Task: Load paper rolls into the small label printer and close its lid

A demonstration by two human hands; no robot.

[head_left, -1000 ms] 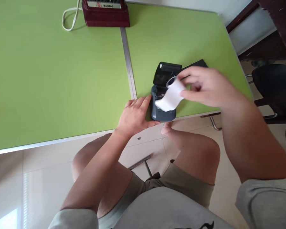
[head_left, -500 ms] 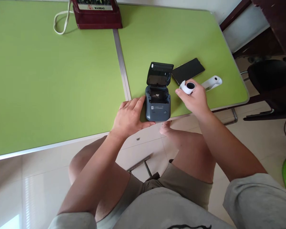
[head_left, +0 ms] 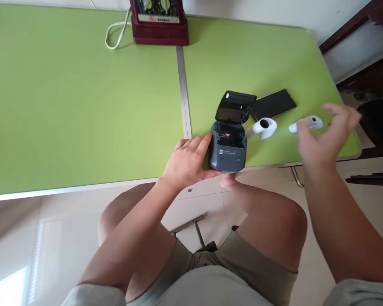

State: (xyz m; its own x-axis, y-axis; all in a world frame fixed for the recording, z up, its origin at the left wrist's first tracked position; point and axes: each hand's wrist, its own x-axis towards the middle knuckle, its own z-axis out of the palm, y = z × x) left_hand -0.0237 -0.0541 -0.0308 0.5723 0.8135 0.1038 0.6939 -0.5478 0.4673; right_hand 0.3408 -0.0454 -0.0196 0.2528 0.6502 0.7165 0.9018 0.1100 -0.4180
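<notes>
A small dark grey device [head_left: 228, 157] with its black lid [head_left: 234, 107] raised stands at the table's front edge. My left hand [head_left: 191, 159] holds its left side, thumb along the front. A white roll with a dark core [head_left: 263, 126] rests on the table just right of the device, touched by no hand. Farther right lies a second white roll [head_left: 313, 122], partly unwound. My right hand [head_left: 325, 134], blurred, is beside and over that second roll, its thumb and fingers apart with nothing between them.
A black phone [head_left: 274, 104] lies behind the two rolls on the green table [head_left: 83, 106]. At the back edge stands a dark red appliance [head_left: 161, 36] with a white cord [head_left: 116, 36]. A dark chair [head_left: 378, 119] is beyond the table's right end.
My right hand has let go of the first white roll, now on the table, and moved right to the second one. My left hand stays on the device. The view has shifted.
</notes>
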